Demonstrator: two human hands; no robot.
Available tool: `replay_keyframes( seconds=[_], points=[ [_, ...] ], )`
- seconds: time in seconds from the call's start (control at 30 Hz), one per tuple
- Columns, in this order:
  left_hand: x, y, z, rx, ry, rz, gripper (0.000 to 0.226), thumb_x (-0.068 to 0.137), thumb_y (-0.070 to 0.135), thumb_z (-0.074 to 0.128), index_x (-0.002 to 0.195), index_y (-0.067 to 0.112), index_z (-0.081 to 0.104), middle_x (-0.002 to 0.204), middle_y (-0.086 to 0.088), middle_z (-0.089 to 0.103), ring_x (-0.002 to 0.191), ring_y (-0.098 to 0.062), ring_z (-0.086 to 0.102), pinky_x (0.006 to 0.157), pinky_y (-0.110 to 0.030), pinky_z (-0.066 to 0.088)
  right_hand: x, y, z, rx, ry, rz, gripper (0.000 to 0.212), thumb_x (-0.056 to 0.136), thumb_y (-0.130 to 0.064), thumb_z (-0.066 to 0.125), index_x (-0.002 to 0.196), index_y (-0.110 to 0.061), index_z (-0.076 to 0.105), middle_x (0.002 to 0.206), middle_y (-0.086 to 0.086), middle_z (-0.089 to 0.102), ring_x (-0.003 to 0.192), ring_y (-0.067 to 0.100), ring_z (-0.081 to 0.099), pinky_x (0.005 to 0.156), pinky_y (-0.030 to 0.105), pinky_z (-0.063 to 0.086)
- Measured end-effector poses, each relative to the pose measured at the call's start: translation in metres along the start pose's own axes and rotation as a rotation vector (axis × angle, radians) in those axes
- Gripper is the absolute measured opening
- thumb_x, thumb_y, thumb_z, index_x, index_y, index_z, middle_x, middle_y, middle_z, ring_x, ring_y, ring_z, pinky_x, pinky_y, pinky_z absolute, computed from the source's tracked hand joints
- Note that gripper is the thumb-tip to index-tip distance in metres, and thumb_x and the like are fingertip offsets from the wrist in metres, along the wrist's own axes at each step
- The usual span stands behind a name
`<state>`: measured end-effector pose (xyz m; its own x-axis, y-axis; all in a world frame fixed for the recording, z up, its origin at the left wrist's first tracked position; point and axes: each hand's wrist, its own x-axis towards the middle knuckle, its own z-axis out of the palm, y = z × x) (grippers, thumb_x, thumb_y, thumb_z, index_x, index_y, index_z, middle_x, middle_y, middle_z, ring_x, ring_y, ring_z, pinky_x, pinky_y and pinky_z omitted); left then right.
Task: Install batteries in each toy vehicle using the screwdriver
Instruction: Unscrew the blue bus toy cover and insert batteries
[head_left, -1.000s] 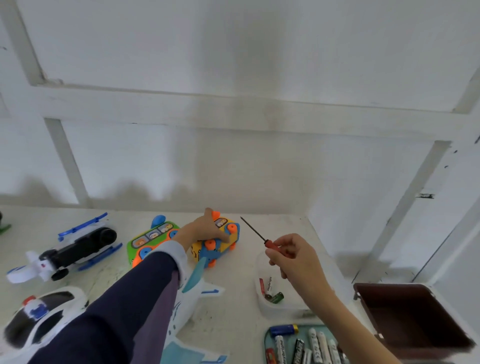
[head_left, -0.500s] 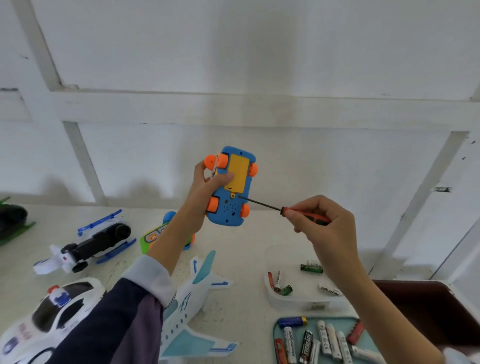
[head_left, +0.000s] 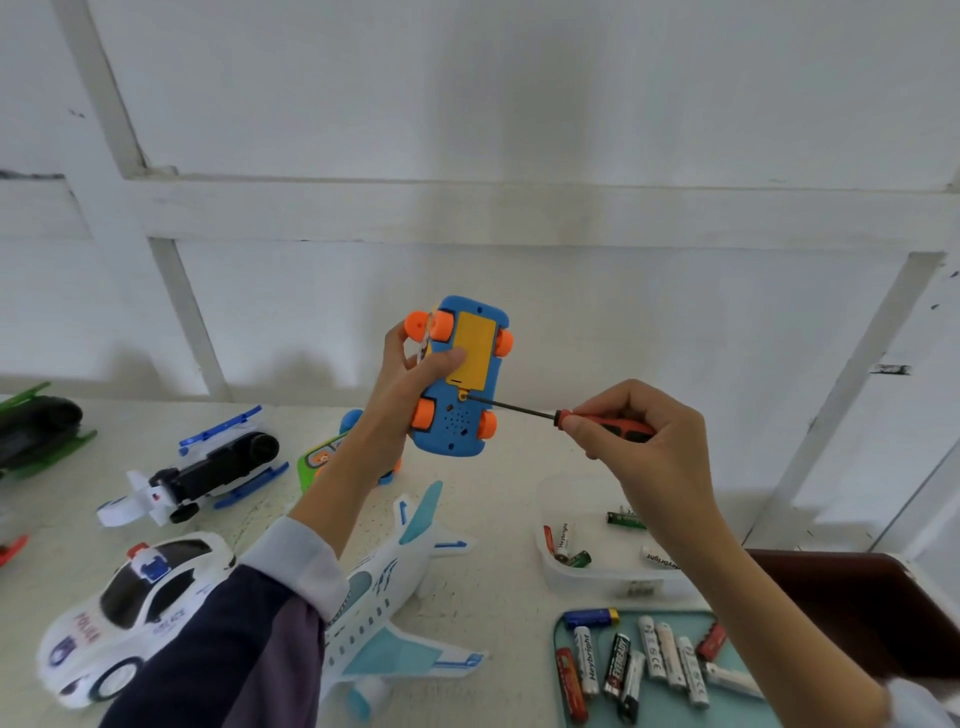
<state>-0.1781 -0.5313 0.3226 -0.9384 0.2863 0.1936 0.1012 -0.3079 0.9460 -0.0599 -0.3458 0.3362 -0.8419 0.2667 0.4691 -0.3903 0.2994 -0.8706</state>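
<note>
My left hand (head_left: 400, 395) grips a small blue toy car (head_left: 460, 415) with orange wheels, held up above the table with its underside facing me. A yellow battery cover (head_left: 475, 356) fills the upper half of that underside, and my thumb lies on it. My right hand (head_left: 644, 447) holds a red-handled screwdriver (head_left: 605, 423). Its thin dark shaft points left, and its tip sits at the screw just below the yellow cover.
On the table lie a white and blue plane (head_left: 384, 597), a police car (head_left: 130, 608), a black and blue helicopter (head_left: 208, 467), a green toy (head_left: 322, 460), a clear tub (head_left: 597, 577) with batteries, a teal tray (head_left: 561, 629) of several batteries and a dark brown box (head_left: 857, 613).
My left hand picked the blue car off the table and turned its underside toward me. My right hand brought the screwdriver tip onto the screw below the cover.
</note>
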Motion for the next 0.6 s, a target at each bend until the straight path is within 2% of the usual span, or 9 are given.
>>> replay_keyframes(
  seconds=[0.1, 0.23, 0.37, 0.43, 0.53, 0.6],
  points=[
    [-0.003, 0.0, 0.0, 0.001, 0.003, -0.004, 0.055, 0.073, 0.026, 0.067, 0.12, 0.024, 0.039, 0.096, -0.006, 0.07, 0.071, -0.031, 0.069, 0.053, -0.039, 0.055, -0.002, 0.0, 0.0, 0.002, 0.0, 0.005, 0.016, 0.074, -0.006, 0.075, 0.066, -0.017, 0.066, 0.059, -0.006, 0.064, 0.056, 0.01, 0.055, 0.053, 0.017, 0.044],
    [-0.007, 0.001, 0.0, 0.033, 0.02, -0.007, 0.061, 0.073, 0.025, 0.069, 0.125, 0.022, 0.037, 0.108, -0.016, 0.065, 0.075, -0.034, 0.069, 0.056, -0.041, 0.055, -0.004, -0.001, -0.001, -0.03, -0.008, -0.004, 0.015, 0.074, -0.007, 0.075, 0.067, -0.018, 0.066, 0.062, -0.005, 0.065, 0.057, 0.009, 0.057, 0.053, 0.017, 0.046],
    [-0.011, 0.0, 0.001, 0.097, 0.058, 0.017, 0.068, 0.068, 0.026, 0.077, 0.123, 0.024, 0.036, 0.116, -0.02, 0.062, 0.079, -0.038, 0.069, 0.058, -0.046, 0.055, -0.008, 0.0, -0.001, -0.097, -0.026, -0.037, 0.014, 0.074, -0.008, 0.075, 0.069, -0.017, 0.066, 0.066, -0.008, 0.065, 0.059, 0.002, 0.056, 0.052, 0.01, 0.042],
    [-0.012, -0.001, 0.002, 0.17, 0.077, 0.05, 0.071, 0.067, 0.025, 0.081, 0.121, 0.025, 0.035, 0.114, -0.016, 0.064, 0.082, -0.039, 0.07, 0.059, -0.049, 0.056, -0.01, 0.001, -0.001, -0.137, -0.037, -0.045, 0.015, 0.075, -0.007, 0.074, 0.069, -0.017, 0.065, 0.064, -0.008, 0.064, 0.058, 0.002, 0.056, 0.051, 0.01, 0.042],
    [-0.015, -0.004, 0.005, 0.298, 0.154, 0.116, 0.071, 0.072, 0.017, 0.081, 0.123, 0.028, 0.031, 0.105, -0.003, 0.066, 0.082, -0.031, 0.071, 0.062, -0.052, 0.058, -0.011, 0.004, 0.003, -0.196, -0.033, -0.04, 0.013, 0.076, -0.009, 0.073, 0.07, -0.016, 0.064, 0.061, -0.007, 0.061, 0.057, 0.002, 0.054, 0.051, 0.01, 0.041],
    [-0.016, -0.005, 0.008, 0.39, 0.226, 0.164, 0.072, 0.075, 0.015, 0.08, 0.124, 0.03, 0.029, 0.099, 0.007, 0.062, 0.078, -0.019, 0.071, 0.064, -0.044, 0.06, -0.011, 0.006, 0.004, -0.228, -0.044, 0.008, 0.01, 0.079, -0.015, 0.072, 0.078, -0.016, 0.062, 0.065, -0.004, 0.061, 0.052, 0.002, 0.052, 0.048, 0.011, 0.04]
  ],
)
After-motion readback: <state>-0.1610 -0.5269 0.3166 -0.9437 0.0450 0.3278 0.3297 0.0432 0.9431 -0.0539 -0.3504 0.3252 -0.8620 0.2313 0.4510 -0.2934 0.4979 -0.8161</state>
